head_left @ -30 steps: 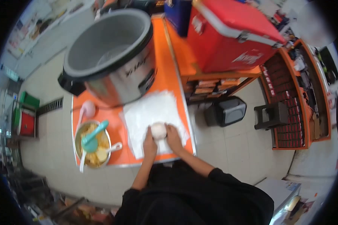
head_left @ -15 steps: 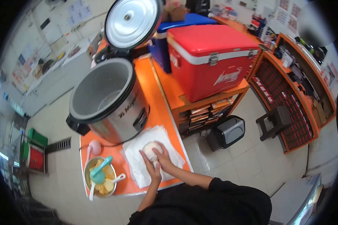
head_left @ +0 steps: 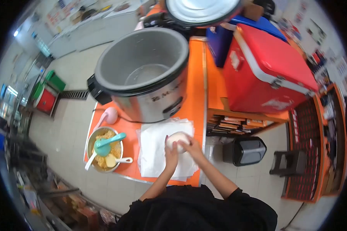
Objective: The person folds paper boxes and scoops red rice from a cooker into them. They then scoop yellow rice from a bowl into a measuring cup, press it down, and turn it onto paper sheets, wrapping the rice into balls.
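A: What are the hands doing?
B: Both are cupped around a white ball [head_left: 178, 139]: the left hand [head_left: 171, 156] on its near left side, the right hand [head_left: 193, 148] on its right, fingers curled against it.
A: And where is the ball?
B: Over the right part of the white paper [head_left: 152, 154], at the near end of the orange table [head_left: 198, 84]. I can't tell whether it touches the sheets.
A: What's left of the paper?
B: A bowl [head_left: 90, 145] of yellowish food, with a teal ladle [head_left: 103, 148] and a white spoon [head_left: 123, 160] in it. A pink ladle [head_left: 111, 115] lies just beyond.
A: Farther off?
B: The cooker [head_left: 150, 104], its lid [head_left: 202, 9] raised at the far side. Right of that sits a red cooler [head_left: 262, 77].
A: On the floor?
B: A dark bin [head_left: 245, 151], with a stool [head_left: 289, 161] farther right.
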The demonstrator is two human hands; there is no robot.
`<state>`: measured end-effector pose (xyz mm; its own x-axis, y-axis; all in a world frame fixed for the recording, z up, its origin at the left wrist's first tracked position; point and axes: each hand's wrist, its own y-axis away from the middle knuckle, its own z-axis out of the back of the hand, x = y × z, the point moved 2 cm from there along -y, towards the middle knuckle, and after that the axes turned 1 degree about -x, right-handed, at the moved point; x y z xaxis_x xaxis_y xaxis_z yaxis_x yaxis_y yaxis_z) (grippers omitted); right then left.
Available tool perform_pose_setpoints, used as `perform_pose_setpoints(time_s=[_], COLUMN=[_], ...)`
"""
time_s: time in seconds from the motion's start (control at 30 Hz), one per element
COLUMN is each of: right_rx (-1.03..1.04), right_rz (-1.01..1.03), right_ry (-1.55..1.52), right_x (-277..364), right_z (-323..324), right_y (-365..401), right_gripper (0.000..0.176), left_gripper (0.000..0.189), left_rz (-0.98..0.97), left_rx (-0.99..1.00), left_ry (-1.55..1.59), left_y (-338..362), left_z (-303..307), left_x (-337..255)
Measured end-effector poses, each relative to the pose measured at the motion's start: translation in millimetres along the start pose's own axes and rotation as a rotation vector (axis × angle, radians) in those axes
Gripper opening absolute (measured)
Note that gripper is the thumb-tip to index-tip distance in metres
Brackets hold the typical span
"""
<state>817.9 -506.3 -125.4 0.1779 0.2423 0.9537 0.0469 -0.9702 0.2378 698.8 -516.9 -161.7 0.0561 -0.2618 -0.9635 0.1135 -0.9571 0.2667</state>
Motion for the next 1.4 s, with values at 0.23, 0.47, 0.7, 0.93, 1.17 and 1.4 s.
perform_pose_setpoints(time_s=[0.23,0.47,0.7,0.93,1.17,1.4], right_rx=[-0.505,-0.615,0.469,0.414,0.467,0.402], right_rz=[0.344,0.557,0.768,0.953,0.41,0.403], right_ry=[0.691,1.018,0.874,1.324,1.309,1.268], right_x=[-46,17,-4,-15,75,53], right_z=[80,-10,-253,-324,-314,-290], right_y=[-169,-107,-5,-76,-105,-133], right_gripper=[0.039,0.032,0.024,0.028,0.026,0.034], left_gripper=[0.054,0.045,0.049,0.054,0.057,0.037], left_rz=[-0.43,-0.367,-0.241,-0.229,-0.502,-0.678], left_rx=[-0.061,-0.658,-1.068,-0.913,-0.933,-0.225], left_ry=[-0.483,-0.589,-0.676,-0.577,-0.467,-1.182], left_y=[29,104,98,28,49,27], left_z=[32,174,322,399,318,248], left_x=[-57,-56,-54,-43,-31,-40])
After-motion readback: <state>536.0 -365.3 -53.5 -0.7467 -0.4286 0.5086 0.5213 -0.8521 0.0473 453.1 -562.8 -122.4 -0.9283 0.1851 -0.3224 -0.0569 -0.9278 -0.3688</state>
